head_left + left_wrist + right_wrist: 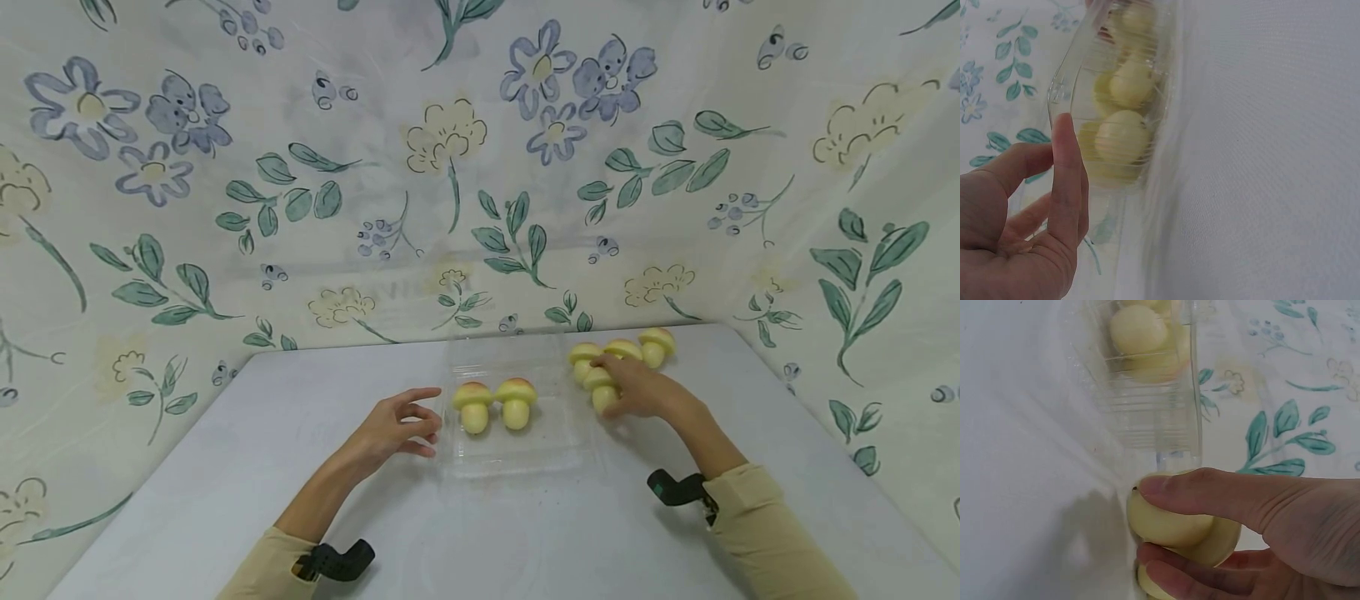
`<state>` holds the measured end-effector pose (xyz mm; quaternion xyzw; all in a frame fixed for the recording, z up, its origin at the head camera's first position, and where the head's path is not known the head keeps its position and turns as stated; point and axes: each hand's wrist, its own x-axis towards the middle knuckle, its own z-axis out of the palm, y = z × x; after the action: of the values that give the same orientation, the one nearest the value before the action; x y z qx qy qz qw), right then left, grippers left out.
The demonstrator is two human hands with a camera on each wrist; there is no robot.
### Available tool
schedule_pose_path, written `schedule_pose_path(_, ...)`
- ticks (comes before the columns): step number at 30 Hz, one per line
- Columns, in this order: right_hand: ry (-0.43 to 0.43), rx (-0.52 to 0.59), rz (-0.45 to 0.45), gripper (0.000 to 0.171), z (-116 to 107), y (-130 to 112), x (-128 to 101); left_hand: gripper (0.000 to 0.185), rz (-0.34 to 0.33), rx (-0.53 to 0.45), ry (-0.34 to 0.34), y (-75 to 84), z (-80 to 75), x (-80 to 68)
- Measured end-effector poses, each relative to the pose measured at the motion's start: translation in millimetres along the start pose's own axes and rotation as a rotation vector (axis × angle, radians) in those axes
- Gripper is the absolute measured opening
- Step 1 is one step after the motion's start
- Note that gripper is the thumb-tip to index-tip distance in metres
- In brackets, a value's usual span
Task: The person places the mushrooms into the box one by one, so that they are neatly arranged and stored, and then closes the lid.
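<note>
Two yellow-green mushroom-shaped pieces with reddish cap tops, one (474,410) beside the other (516,407), stand in a clear plastic container (517,460). My left hand (392,427) is at the container's left side, fingers loosely bent; in the left wrist view its fingertips appear to touch the clear wall (1062,94). To the right of the container, my right hand (647,392) pinches another mushroom-shaped piece (603,398). In the right wrist view the thumb lies across this piece (1166,519) and the fingers are on its other side.
More loose mushroom-shaped pieces sit behind and beside my right hand, one (657,348) farthest right near the table's back edge. The white table (480,533) meets a flower-patterned cloth (420,275) at the back.
</note>
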<state>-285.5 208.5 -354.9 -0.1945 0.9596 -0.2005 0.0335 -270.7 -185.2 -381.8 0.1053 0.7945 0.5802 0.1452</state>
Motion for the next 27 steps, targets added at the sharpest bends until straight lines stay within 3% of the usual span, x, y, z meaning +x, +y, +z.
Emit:
schedule_pose_path(9,0.066,0.004,-0.023,0.072,-3,-3,-3,0.067,-0.005,0.000,-0.001,0.6,0.4,0.0)
schedule_pose_path(27,0.101,-0.012,-0.034,0.070,-13,-11,-7,0.066,0.001,-0.012,-0.003,0.3,0.1,-0.1)
